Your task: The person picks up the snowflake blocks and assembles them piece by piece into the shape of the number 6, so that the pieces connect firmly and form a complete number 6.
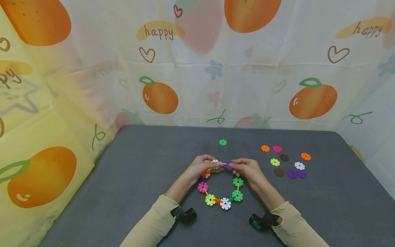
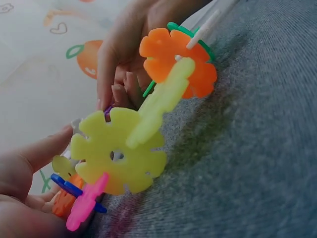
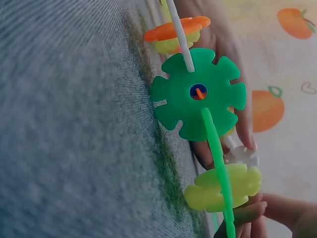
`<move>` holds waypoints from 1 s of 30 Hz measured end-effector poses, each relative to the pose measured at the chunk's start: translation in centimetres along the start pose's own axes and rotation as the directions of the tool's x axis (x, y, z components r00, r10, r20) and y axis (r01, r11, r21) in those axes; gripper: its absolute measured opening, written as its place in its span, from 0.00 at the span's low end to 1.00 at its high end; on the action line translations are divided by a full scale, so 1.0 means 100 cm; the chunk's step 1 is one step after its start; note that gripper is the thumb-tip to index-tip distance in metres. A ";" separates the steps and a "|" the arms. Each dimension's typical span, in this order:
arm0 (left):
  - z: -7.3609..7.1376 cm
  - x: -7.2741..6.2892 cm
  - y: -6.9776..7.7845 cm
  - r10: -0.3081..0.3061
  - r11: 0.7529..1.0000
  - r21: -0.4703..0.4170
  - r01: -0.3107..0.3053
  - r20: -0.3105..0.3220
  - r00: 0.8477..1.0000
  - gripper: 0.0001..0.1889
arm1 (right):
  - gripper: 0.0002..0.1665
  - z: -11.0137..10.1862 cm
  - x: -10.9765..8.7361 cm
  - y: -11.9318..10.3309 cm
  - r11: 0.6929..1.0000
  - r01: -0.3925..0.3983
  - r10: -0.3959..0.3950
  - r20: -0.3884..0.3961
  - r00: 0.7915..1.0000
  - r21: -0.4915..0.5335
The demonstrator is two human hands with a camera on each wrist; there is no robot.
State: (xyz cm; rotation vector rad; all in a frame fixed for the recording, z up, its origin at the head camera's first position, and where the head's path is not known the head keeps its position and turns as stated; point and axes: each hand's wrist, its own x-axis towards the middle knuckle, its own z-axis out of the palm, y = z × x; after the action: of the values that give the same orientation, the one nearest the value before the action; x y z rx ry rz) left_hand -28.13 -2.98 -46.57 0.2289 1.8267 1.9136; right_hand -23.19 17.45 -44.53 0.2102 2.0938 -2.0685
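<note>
Disc chain [image 1: 225, 207] in left hand [image 1: 200, 167] and, seemingly, right hand [image 1: 250, 170]

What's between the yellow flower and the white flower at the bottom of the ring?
An orange flower, turned on its edge, between the yellow flower and white flower. The head view shows it.

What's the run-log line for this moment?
left hand: pinches white disc | right hand: pinches purple disc | chain: loops between hands | loose discs: on table

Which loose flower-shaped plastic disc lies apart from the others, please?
The green flower-shaped plastic disc: it lies alone, while the other loose discs are grouped to its right, none of them green.
</note>
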 end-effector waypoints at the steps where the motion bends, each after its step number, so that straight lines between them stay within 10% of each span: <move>1: 0.000 0.000 0.000 0.004 1.000 0.004 -0.004 0.000 1.000 0.08 | 0.21 0.000 0.000 0.000 1.000 -0.006 0.006 -0.004 1.000 -0.004; 19: -0.002 -0.002 0.004 0.020 0.998 0.056 -0.025 0.079 0.997 0.19 | 0.23 -0.005 0.014 0.004 0.993 0.108 -0.110 -0.033 0.993 -0.046; 30: -0.001 0.000 -0.001 0.032 0.998 0.043 -0.034 0.060 0.998 0.18 | 0.20 -0.008 0.058 0.000 0.926 0.228 -0.271 -0.112 0.956 -0.301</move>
State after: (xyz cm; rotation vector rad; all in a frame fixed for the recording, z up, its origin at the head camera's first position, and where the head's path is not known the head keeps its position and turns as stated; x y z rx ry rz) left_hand -28.18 -3.11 -46.68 0.3293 1.8383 1.8696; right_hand -28.88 18.03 -45.86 0.0602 2.6035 -1.8944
